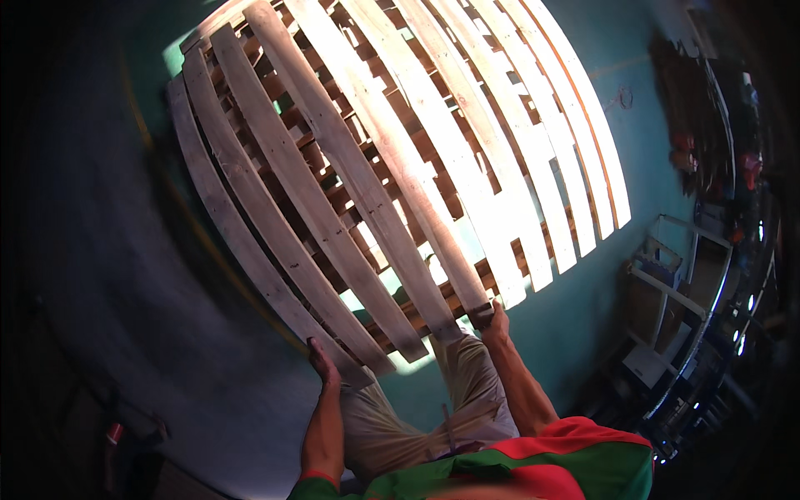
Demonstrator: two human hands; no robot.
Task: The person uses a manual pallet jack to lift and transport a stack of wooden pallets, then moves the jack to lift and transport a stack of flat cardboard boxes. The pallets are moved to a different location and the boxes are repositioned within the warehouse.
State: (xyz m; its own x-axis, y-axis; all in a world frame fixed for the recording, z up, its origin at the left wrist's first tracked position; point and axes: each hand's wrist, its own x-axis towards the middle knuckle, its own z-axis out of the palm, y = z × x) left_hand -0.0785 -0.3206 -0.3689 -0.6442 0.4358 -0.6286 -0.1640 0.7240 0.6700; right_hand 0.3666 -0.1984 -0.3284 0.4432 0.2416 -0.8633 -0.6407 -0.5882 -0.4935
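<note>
A large wooden pallet (367, 200) of long parallel slats stretches away from my body, its near end just in front of my legs. At the near left corner, my left hand (323, 364) is closed against the outer slat's edge, with most of its fingers hidden. Further right along the near end, my right hand (492, 319) grips the end of a slat, fingers curled at its underside. Strong light whitens the right half of the pallet. Through the gaps, more boards show beneath the top slats.
Green floor (587, 304) lies around the pallet, with a yellow line (196, 225) curving along the left. On the right stand a light-coloured frame (667, 283) and a dark, cluttered row of equipment. A red-and-dark object (114, 433) sits at the lower left.
</note>
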